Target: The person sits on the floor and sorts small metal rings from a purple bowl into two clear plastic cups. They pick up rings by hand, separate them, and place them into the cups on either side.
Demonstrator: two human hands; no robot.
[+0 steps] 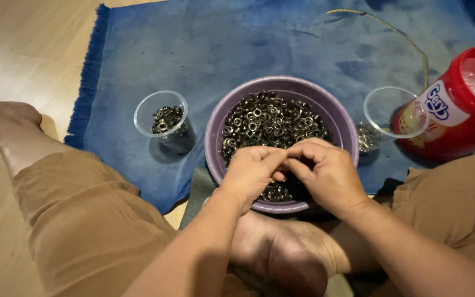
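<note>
A purple bowl (214, 127) full of small metal eyelet rings (265, 122) stands on a blue mat in front of me. My left hand (251, 175) and my right hand (328, 173) meet over the bowl's near rim, fingertips pinched together on something small that the fingers hide. To the left stands a clear plastic cup (163, 122) partly filled with metal rings. Right of the bowl, a second clear cup (392, 113) also holds rings at its bottom.
A red plastic jar (457, 104) lies tilted at the right edge. The blue fringed mat (221, 44) covers a wooden floor (23, 49). A thin yellowish cord (408, 41) lies on the mat at the back. My crossed legs in tan shorts and a bare foot (281, 253) fill the foreground.
</note>
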